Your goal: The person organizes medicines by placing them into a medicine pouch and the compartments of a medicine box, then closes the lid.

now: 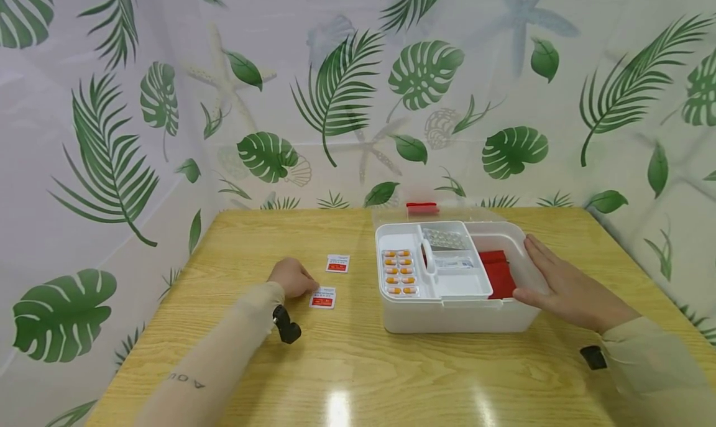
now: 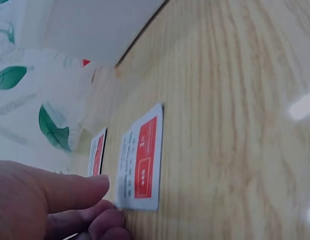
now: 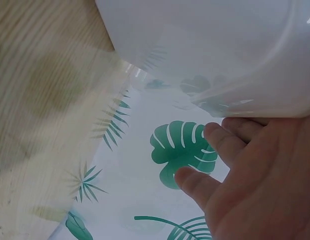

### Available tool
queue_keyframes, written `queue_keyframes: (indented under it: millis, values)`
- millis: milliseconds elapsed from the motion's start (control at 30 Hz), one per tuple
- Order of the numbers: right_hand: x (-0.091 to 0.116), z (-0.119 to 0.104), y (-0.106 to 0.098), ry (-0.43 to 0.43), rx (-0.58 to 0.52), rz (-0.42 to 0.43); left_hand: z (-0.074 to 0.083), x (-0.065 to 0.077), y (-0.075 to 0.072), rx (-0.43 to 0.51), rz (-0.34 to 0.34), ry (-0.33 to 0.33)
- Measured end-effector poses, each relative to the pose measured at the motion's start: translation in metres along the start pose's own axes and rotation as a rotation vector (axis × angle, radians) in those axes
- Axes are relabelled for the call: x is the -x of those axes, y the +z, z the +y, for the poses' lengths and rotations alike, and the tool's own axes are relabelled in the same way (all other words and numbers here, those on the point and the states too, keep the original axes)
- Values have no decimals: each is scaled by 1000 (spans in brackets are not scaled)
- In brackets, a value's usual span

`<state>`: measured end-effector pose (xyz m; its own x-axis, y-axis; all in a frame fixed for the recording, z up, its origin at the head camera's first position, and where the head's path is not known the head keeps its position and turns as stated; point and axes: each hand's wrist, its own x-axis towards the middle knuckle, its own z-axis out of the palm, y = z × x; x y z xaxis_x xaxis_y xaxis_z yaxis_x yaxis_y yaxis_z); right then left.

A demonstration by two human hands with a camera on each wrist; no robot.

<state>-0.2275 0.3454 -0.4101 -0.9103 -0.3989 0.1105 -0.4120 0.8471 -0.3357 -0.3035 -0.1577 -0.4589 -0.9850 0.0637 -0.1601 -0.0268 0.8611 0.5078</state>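
Observation:
My left hand [image 1: 292,278] is beside a small flat white-and-red packet [image 1: 322,298] on the table. In the left wrist view, its loosely curled fingertips are right at a corner of the packet [image 2: 142,160], with the thumb just off the edge. A matching packet [image 1: 338,263] lies a little farther back. To the right stands a white plastic medicine box [image 1: 458,316], its clear lid tipped back. My right hand [image 1: 565,290] rests along the box's right wall, thumb at the front rim. In the right wrist view, its extended fingers reach beneath the pale wall [image 3: 220,65].
In the box, a lift-out tray [image 1: 460,285] with a handle holds a blister pack of orange-and-white capsules [image 1: 399,271], a silver blister pack [image 1: 444,239] and a clear small packet [image 1: 454,263]. Red cloth-like material [image 1: 496,275] lies beside the tray. A leaf-patterned sheet hangs behind the wooden table [image 1: 335,365].

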Motion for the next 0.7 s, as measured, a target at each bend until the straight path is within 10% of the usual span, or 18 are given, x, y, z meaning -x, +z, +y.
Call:
queue_keyframes:
  millis: [700]
  values:
    - [1,0,1,11,-16,17,20,11,5,-59,26,-28]
